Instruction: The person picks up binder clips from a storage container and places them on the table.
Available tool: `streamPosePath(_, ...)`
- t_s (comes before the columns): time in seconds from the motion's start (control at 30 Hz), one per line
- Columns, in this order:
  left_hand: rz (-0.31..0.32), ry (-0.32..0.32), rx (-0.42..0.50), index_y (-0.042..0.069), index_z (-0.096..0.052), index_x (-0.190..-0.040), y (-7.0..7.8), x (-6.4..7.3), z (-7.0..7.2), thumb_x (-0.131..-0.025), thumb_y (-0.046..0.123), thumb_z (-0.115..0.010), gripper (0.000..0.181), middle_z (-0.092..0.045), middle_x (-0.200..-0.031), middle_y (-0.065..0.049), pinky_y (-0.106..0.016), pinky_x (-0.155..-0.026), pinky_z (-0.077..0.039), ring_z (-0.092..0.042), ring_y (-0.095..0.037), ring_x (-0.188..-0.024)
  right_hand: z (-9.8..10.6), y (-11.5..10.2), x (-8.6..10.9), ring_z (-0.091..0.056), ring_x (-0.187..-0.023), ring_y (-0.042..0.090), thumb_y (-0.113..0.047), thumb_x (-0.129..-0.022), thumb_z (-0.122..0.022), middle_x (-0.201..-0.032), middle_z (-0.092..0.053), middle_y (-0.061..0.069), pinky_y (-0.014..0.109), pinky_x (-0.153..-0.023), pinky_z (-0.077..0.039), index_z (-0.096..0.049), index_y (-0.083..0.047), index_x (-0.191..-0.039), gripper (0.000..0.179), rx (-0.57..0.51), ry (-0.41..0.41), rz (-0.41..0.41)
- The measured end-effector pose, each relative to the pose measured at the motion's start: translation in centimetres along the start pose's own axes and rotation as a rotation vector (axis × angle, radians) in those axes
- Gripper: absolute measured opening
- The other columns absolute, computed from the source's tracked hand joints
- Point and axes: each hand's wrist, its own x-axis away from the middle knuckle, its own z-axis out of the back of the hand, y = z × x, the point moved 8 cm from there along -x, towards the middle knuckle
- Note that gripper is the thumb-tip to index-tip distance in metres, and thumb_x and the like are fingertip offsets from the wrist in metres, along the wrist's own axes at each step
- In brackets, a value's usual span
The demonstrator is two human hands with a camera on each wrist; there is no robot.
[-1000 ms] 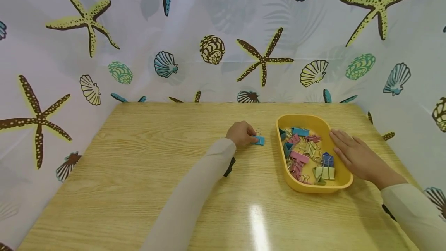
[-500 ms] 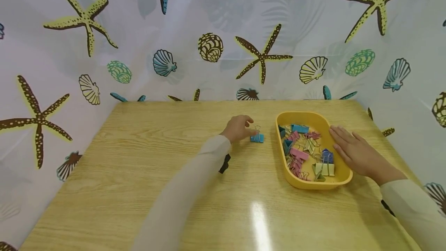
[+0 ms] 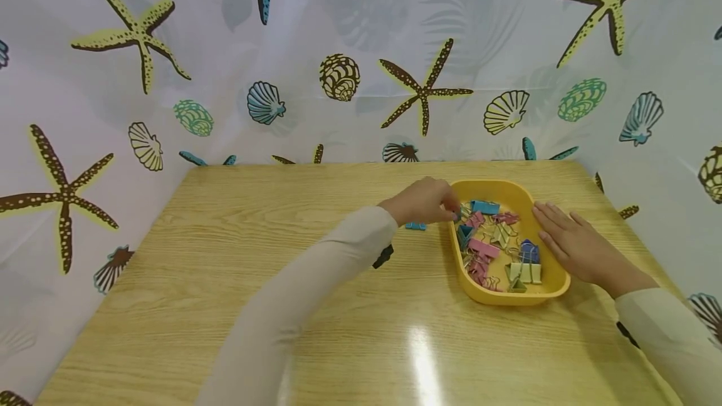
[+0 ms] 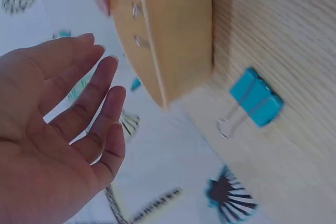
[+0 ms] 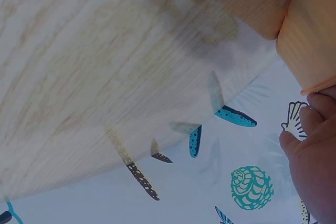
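Note:
My left hand (image 3: 424, 200) is over the left rim of a yellow tray (image 3: 516, 299), its fingertips near a dark teal binder clip inside. The left wrist view shows this hand (image 4: 68, 114) with loosely bent fingers and nothing between them. A light blue binder clip (image 4: 256, 97) stands on the table just left of the tray; in the head view the hand partly hides this blue clip (image 3: 416, 227). My right hand (image 3: 583, 249) rests against the tray's right rim with straight fingers. At the right wrist view's edge, that hand (image 5: 317, 156) meets the tray wall (image 5: 310, 35).
Inside the tray lie several binder clips: pink ones (image 3: 483, 249), a cream one (image 3: 526, 273), a dark blue one (image 3: 529, 252) and a light blue one (image 3: 485, 207). The wooden table (image 3: 225, 255) meets a patterned curtain (image 3: 316, 124) at the back and sides.
My left hand has let go of the light blue binder clip, leaving it upright on the table, and has moved right to the tray's rim. The right hand stays in place.

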Motion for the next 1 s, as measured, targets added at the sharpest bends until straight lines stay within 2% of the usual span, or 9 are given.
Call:
streamPosePath(0.2, -0.085, -0.141, -0.087, 0.012, -0.074, -0.108, 4.6, -1.2, -1.1, -0.095, 0.019, -0.061, 0.02, -0.07, -0.104, 0.002, -0.018, -0.081, -0.046, -0.061, -0.007, -0.092, 0.0, -0.2, -0.1, -0.006, -0.146, 0.034, -0.024, -0.106, -0.035, -0.155, -0.019, 0.024, 0.045, -0.115, 0.009, -0.018, 0.003, -0.151, 0.055, -0.005, 0.0, 0.001)
streamPosePath(0.27, -0.109, -0.176, -0.126, 0.012, -0.075, -0.084, 6.0, -1.6, -1.4, -0.095, 0.016, -0.06, 0.018, -0.065, -0.079, 0.003, -0.015, -0.066, -0.041, -0.053, -0.004, -0.07, 0.1, -0.2, -0.2, -0.006, -0.146, 0.034, -0.023, -0.106, -0.035, -0.155, -0.019, 0.024, 0.046, -0.116, 0.008, -0.019, 0.003, -0.151, 0.055, -0.007, 0.005, 0.005)
streamPosePath(0.37, -0.102, -0.231, -0.177, 0.016, -0.06, -0.067, 7.6, -2.1, -1.8, -0.093, 0.019, -0.063, 0.026, -0.047, -0.064, 0.005, -0.016, -0.056, -0.031, -0.038, -0.004, -0.057, 0.1, -0.3, -0.2, -0.008, -0.146, 0.035, -0.022, -0.105, -0.036, -0.155, -0.019, 0.024, 0.048, -0.116, 0.007, -0.019, 0.003, -0.151, 0.054, -0.017, 0.007, 0.013)
streamPosePath(0.43, -0.071, -0.28, -0.198, 0.017, -0.053, -0.068, 8.4, -2.5, -2.4, -0.092, 0.021, -0.065, 0.027, -0.044, -0.064, 0.007, -0.015, -0.055, -0.03, -0.037, -0.003, -0.056, 0.1, -0.3, -0.2, -0.009, -0.146, 0.035, -0.022, -0.105, -0.036, -0.155, -0.019, 0.024, 0.048, -0.116, 0.006, -0.019, 0.003, -0.151, 0.054, -0.018, 0.006, 0.014)
streamPosePath(0.5, -0.032, -0.34, -0.223, 0.02, -0.065, -0.086, 8.9, -2.7, -3.2, -0.091, 0.025, -0.067, 0.007, -0.06, -0.081, 0.011, -0.013, -0.066, -0.042, -0.053, 0.0, -0.071, 0.1, -0.3, -0.2, -0.008, -0.146, 0.036, -0.023, -0.106, -0.035, -0.156, -0.018, 0.023, 0.049, -0.116, 0.006, -0.018, 0.003, -0.151, 0.055, -0.022, -0.001, 0.015)
streamPosePath(0.57, 0.003, -0.397, -0.233, 0.022, -0.068, -0.106, 9.3, -2.9, -4.0, -0.09, 0.026, -0.068, 0.017, -0.066, -0.102, 0.013, -0.015, -0.078, -0.047, -0.06, -0.001, -0.093, 0.1, -0.3, -0.1, -0.007, -0.146, 0.035, -0.023, -0.106, -0.035, -0.156, -0.018, 0.023, 0.048, -0.116, 0.007, -0.018, 0.002, -0.151, 0.055, -0.02, -0.004, 0.014)
streamPosePath(0.7, 0.049, -0.497, -0.268, 0.024, -0.068, -0.114, 9.9, -3.3, -5.6, -0.089, 0.027, -0.069, 0.025, -0.066, -0.108, 0.015, -0.016, -0.087, -0.045, -0.059, -0.001, -0.1, 0.1, -0.3, 0.0, -0.005, -0.146, 0.035, -0.024, -0.106, -0.035, -0.156, -0.017, 0.024, 0.049, -0.115, 0.007, -0.017, 0.002, -0.151, 0.055, -0.021, -0.014, 0.018)
streamPosePath(0.8, 0.097, -0.564, -0.372, 0.029, -0.066, -0.115, 10.0, -3.6, -6.6, -0.09, 0.033, -0.067, 0.025, -0.062, -0.114, 0.018, -0.018, -0.095, -0.042, -0.056, 0.0, -0.107, 0.1, -0.3, 0.0, -0.006, -0.146, 0.035, -0.023, -0.106, -0.035, -0.155, -0.018, 0.024, 0.049, -0.115, 0.007, -0.017, 0.002, -0.151, 0.055, -0.02, -0.013, 0.024)
streamPosePath(1.0, 0.091, -0.643, -0.61, 0.031, -0.055, -0.124, 10.3, -4.7, -9.0, -0.091, 0.036, -0.062, 0.034, -0.054, -0.127, 0.017, -0.023, -0.103, -0.038, -0.049, -0.001, -0.12, 0.2, -0.1, -0.1, -0.008, -0.146, 0.035, -0.024, -0.106, -0.035, -0.155, -0.02, 0.024, 0.049, -0.115, 0.006, -0.018, 0.003, -0.151, 0.055, 0.0, -0.01, 0.024)
